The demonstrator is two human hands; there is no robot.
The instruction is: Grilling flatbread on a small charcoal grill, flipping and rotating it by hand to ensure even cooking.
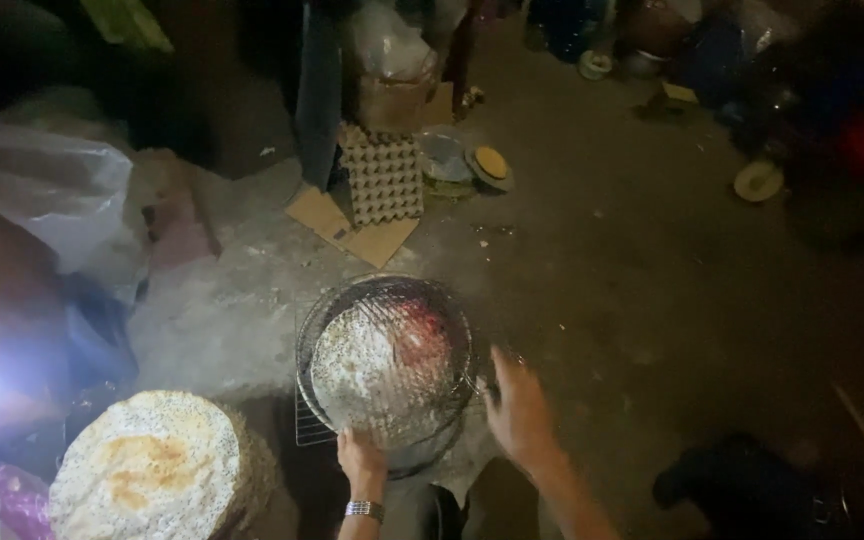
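The round wire-mesh grill (384, 365), clamping a thin speckled rice-paper disc (372, 370), is being gripped at its near rim by the left hand (361, 461), fingers closed; right of it the right hand (517, 410) is being held spread, empty; the disc is judged light and brittle, best handled by the rim; beyond it a grey cardboard egg tray (382, 180) is lying.

A single view is given, taken from a camera worn on the head and aimed steeply down at a dim concrete floor (652, 300). The left hand (361, 462) and right hand (518, 408) are seen close at the near edge, at a round wire grill (387, 362); an egg tray (382, 180) and scattered clutter are taken in at the far side. No second view is supplied, so nothing is shared.
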